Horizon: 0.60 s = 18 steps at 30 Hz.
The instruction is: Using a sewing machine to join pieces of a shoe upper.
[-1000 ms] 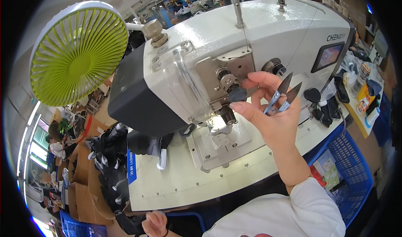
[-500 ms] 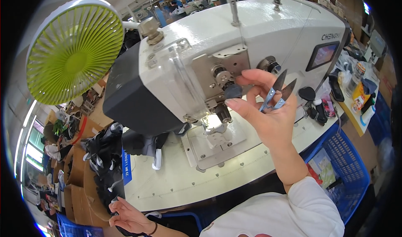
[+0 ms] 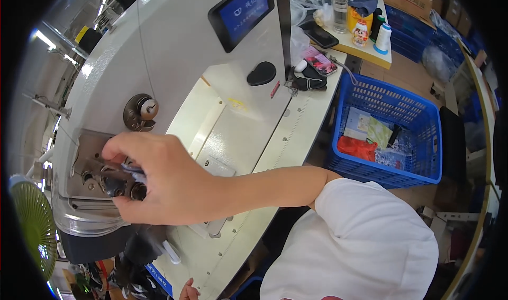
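Observation:
My right hand (image 3: 172, 181) reaches across to the front plate of a white sewing machine (image 3: 174, 40). Its thumb and fingers curl round a dark round knob (image 3: 115, 183) on that plate. Light blue handles of small scissors (image 3: 138, 174) show inside the grip; the blades are hidden. Right of the hand, a round metal thread tension dial (image 3: 141, 112) sits on the machine body. At the lower edge, only a few fingers of my left hand (image 3: 189, 290) show, below the machine table, and what they hold, if anything, cannot be seen.
A lit screen (image 3: 243, 14) is set in the machine. Beyond the table's right edge stands a blue basket (image 3: 391, 96) with packets inside. A side table (image 3: 378, 56) bears a bottle, thread spools and a phone. A green fan (image 3: 33, 228) stands at the left.
The view has swung right. My right hand has closed round the knob, and its scissors are now mostly hidden. The left hand has nearly left the view. The machine's screen now shows blue.

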Available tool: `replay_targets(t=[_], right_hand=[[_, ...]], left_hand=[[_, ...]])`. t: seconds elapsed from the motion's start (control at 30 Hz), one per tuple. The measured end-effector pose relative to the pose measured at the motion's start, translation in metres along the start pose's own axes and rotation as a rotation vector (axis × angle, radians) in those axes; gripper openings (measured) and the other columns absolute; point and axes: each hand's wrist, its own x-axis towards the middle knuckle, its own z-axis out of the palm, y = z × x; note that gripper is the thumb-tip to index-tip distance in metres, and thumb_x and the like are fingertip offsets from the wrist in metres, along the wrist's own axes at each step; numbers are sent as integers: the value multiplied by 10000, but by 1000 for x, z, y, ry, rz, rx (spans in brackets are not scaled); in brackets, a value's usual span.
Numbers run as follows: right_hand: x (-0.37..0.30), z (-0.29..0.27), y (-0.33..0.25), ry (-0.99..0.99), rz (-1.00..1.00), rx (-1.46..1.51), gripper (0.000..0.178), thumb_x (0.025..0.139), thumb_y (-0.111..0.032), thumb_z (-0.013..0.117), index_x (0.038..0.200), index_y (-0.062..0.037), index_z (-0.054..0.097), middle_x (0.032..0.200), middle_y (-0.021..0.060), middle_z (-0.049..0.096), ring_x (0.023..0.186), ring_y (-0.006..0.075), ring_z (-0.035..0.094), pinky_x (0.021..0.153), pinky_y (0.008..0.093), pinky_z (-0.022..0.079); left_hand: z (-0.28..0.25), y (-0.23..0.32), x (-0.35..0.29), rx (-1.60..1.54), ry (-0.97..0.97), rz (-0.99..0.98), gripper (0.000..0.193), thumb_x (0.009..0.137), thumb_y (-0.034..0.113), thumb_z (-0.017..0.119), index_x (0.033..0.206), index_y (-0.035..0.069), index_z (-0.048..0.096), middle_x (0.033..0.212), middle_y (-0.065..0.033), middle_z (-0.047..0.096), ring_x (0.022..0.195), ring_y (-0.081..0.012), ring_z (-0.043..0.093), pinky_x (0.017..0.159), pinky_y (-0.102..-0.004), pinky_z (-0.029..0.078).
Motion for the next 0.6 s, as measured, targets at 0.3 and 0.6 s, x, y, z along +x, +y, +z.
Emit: replay_targets(t=[0.3, 0.6], right_hand=[[4, -4, -1, -70, 39, 1, 378, 555, -121, 646, 861, 45, 500, 799, 162, 549, 732, 257, 545, 663, 320, 440], [7, -7, 2, -94, -21, -60, 432, 554, -135, 694, 928, 3, 528, 820, 91, 568, 762, 154, 561, 669, 276, 455]], left_hand=[[-18, -64, 24, 81, 736, 362, 140, 772, 117, 530, 846, -1, 546, 696, -121, 535, 656, -257, 505, 577, -339, 410], [-72, -48, -2, 563, 1436, 186, 157, 827, 130, 543, 719, 20, 572, 553, -80, 487, 451, -189, 439, 425, -332, 335]])
